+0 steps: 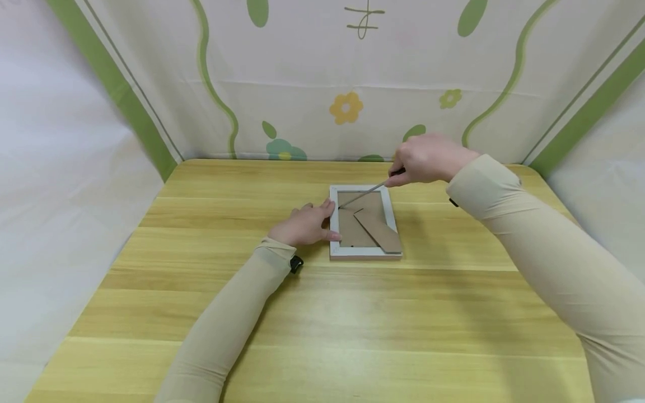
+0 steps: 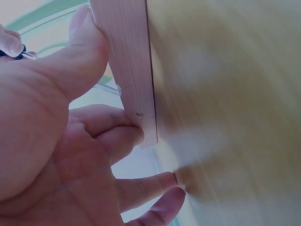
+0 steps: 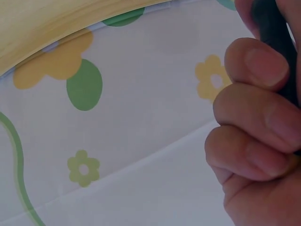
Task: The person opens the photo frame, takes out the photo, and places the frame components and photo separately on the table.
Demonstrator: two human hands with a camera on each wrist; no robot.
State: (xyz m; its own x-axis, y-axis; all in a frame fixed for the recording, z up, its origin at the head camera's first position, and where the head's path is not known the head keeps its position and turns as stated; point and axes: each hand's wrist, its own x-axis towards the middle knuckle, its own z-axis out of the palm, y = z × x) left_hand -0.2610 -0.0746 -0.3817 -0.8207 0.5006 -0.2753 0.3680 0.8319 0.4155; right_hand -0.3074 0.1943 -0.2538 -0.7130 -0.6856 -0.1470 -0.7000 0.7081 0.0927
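Note:
A white-edged picture frame (image 1: pixel 333 224) lies face down, its brown backing board (image 1: pixel 347 228) upward. A brown stand leg (image 1: pixel 380 232) slants across the backing to the near right corner. My left hand (image 1: pixel 304 224) rests at the frame's left edge; thumb and two fingers press its side (image 2: pixel 134 70), while other fingers touch the table. Above the frame's far right corner, my right hand (image 1: pixel 428 158) grips the dark handle (image 3: pixel 277 42) of a screwdriver (image 1: pixel 364 194). Its thin metal shaft slopes down left, the tip at the backing's left inner edge beside a small dark tab.
The frame lies toward the back of a wooden table (image 1: pixel 322 324). Behind the table's far edge hangs a white curtain (image 1: pixel 302 67) with printed flowers and leaves. White fabric walls stand at both sides.

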